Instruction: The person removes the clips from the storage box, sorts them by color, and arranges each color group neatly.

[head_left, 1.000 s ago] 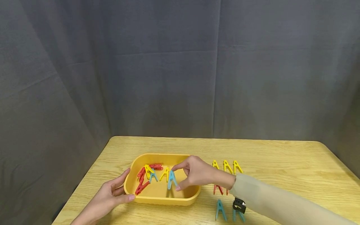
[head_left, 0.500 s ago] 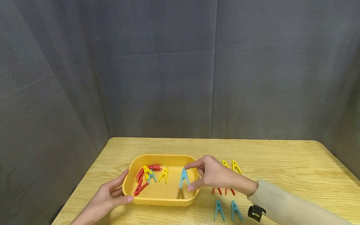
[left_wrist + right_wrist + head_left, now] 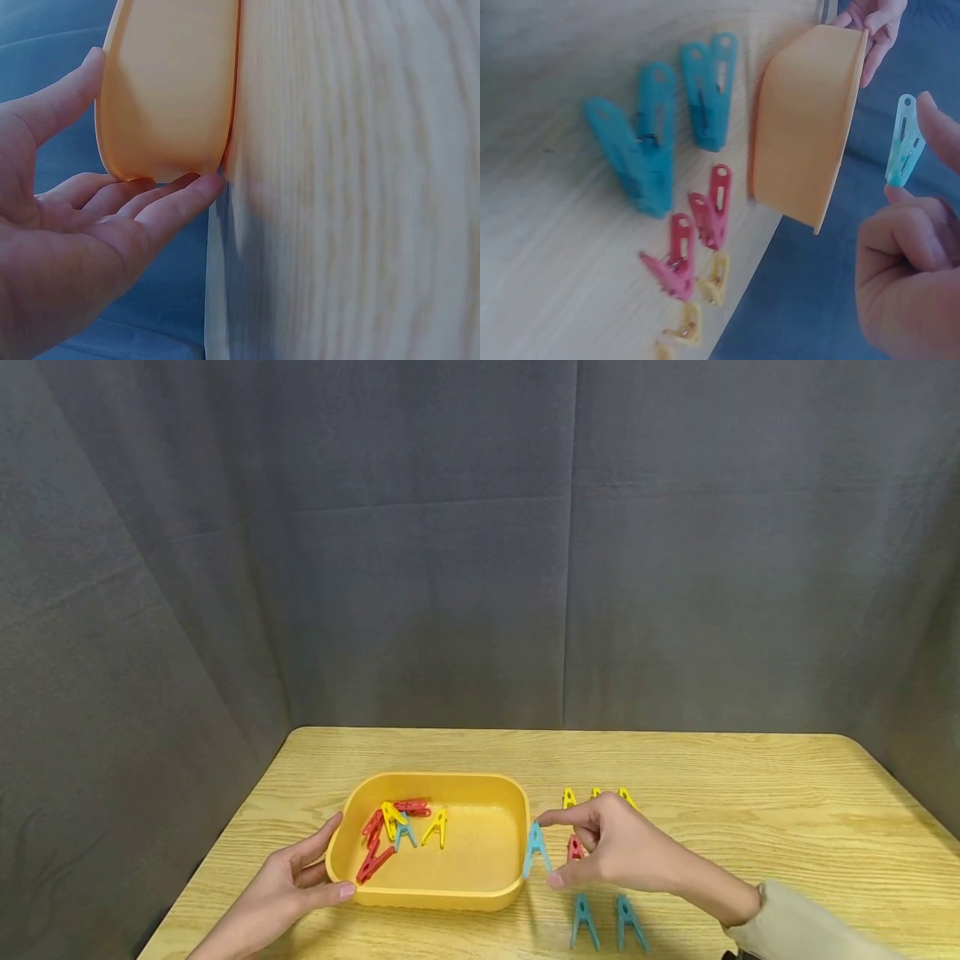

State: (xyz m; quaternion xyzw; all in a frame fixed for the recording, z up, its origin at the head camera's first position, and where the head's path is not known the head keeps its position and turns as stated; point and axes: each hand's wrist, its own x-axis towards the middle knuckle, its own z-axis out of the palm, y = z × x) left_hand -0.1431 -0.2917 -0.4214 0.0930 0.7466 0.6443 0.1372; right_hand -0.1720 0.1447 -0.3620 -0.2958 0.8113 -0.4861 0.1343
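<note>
R hand [image 3: 600,852] pinches the blue clothespin [image 3: 536,850] by its handle end, just outside the yellow tray [image 3: 427,897]; L hand [image 3: 288,885] lies relaxed against tray. Prob light, stiff plastic, bit slick.

Backdrop: dark grey cloth curtain [image 3: 450,568] hanging in soft folds, filling the whole rear and both sides.
Furniture: light wooden table [image 3: 750,827] with visible grain and rounded far corners, far edge close against the curtain.
Light: even, soft, faint shadows.
</note>
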